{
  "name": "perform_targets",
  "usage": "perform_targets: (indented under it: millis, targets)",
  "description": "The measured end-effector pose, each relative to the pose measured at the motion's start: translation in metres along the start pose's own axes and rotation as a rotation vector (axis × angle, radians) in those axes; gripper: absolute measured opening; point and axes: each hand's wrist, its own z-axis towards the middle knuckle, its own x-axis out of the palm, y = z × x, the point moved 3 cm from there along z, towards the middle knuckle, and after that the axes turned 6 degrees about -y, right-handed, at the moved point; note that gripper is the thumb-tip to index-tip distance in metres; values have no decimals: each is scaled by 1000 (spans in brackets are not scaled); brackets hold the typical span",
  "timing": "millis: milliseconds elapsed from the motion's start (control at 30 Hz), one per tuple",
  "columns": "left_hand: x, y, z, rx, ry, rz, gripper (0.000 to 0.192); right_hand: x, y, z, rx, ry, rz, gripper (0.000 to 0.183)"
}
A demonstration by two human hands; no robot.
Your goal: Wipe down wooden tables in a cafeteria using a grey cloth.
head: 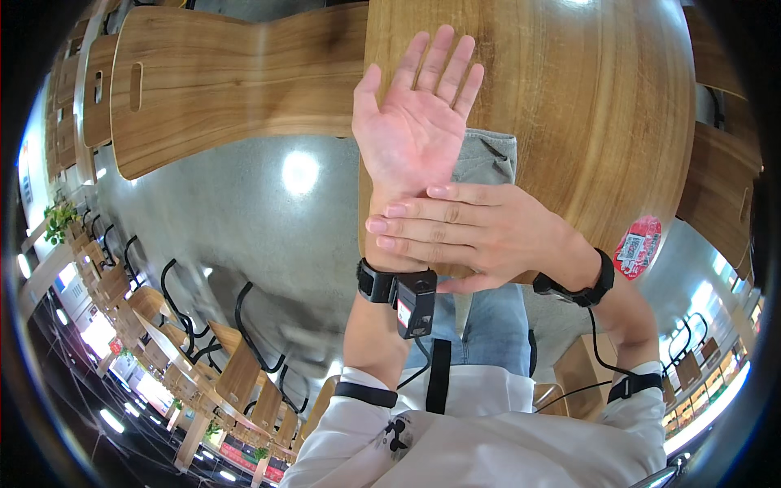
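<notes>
My left hand [415, 122] is held palm up with its fingers spread, above the edge of a wooden table [567, 122]. My right hand [482, 229] lies palm down across my left wrist and forearm, its fingers straight and holding no object. A black strap with a boxy black device [417, 304] sits on my left forearm, just below the right hand. Another black strap [579, 283] is around my right wrist, with a cable running from it. A folded grey cloth [488, 157] lies on the table edge, partly hidden behind my hands.
A wooden chair [244, 79] stands at the table's left side, and more wooden chairs [720, 189] are at the right. A red printed sticker [637, 247] is on the table's near right corner. A cardboard-coloured box [583, 372] stands on the floor. Chairs with black frames fill the lower left.
</notes>
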Motion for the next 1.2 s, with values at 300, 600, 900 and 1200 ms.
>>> perform_targets:
  millis: [300,600,900,1200]
  targets:
    - [2,1,6,6,46,8,68,-4,-3,4,-30,43,1,70]
    - [6,-2,7,8,29,-20,59,4,-6,-1,21,47,105,76]
    - [9,-13,9,-76,248,-155,64,6,-7,5,51,30,162,82]
    - [7,-13,17,-43,224,-141,63,13,-8,3,40,3,168,78]
